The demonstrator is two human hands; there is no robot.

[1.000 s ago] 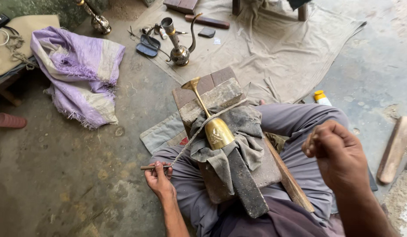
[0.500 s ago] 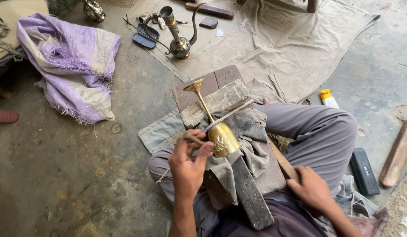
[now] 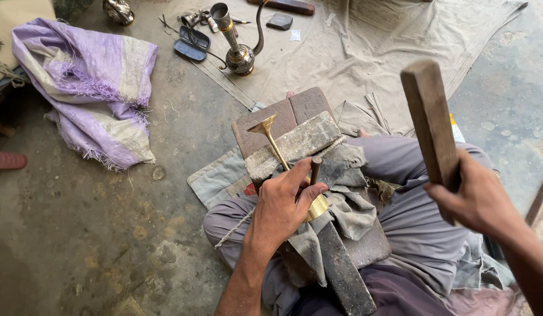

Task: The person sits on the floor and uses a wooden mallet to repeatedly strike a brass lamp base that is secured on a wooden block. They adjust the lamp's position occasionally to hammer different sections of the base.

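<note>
brass goblet (image 3: 270, 131) gold | shawl (image 3: 87, 88) purple-cream striped | trousers (image 3: 418, 210) grey

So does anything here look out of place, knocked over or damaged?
Nothing looks broken or spilled. The purple cloth lies crumpled on the concrete floor, and small tools sit scattered beside the metal ewer on the canvas sheet. The brass goblet lies tilted across a brick, steadied by the left hand.

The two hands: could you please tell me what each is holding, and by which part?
Left hand: small punch, by its lower shaft. Right hand: wooden mallet, by its lower end.
</note>
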